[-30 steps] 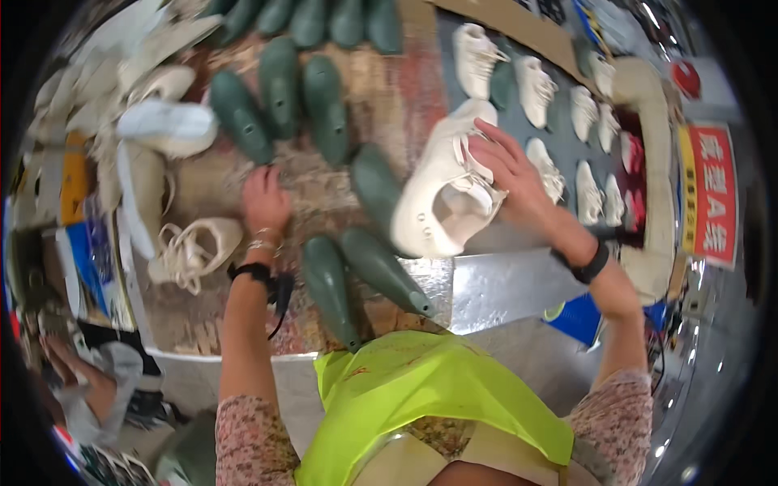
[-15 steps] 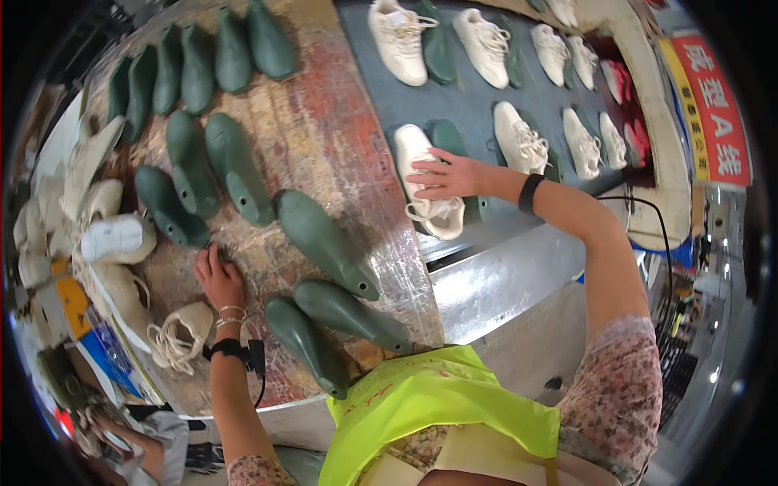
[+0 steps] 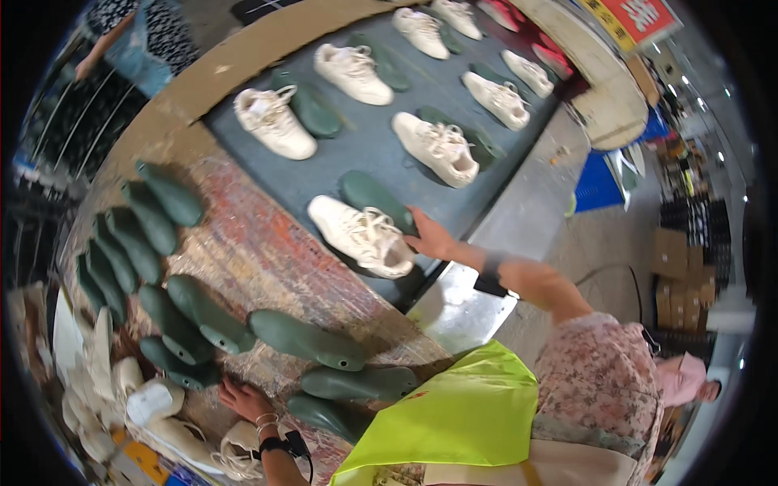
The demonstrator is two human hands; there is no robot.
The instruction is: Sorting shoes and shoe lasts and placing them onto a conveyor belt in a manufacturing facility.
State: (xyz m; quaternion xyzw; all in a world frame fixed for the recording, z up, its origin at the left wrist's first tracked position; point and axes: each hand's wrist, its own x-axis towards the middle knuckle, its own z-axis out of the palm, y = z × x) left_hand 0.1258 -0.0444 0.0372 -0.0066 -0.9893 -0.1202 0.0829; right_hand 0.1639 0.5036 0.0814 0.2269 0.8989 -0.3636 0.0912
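Observation:
My right hand (image 3: 432,236) is at the heel end of a dark green shoe last (image 3: 369,193), thumb and forefinger on either side of it. The last lies on the grey conveyor beside a cream lace-up sneaker (image 3: 350,229), whose open heel is just by my thumb. My left hand (image 3: 245,400) rests on the worn wooden table (image 3: 267,271) with its fingers stretched out and nothing in them. Its fingertips are close to the heel of another green shoe last (image 3: 180,366). A cream sneaker (image 3: 241,447) with loose laces lies beside my left wrist.
More green lasts (image 3: 304,338) lie on the table, several in a row at its far left. Further cream sneakers (image 3: 352,74) stand on the conveyor (image 3: 243,174) beside lasts. A heap of cream shoes (image 3: 154,402) fills the table's left edge. Other people are in the background.
My right hand has left the top of the cream sneaker and moved to the green last beside it. The view has turned; my left hand remains by the same last.

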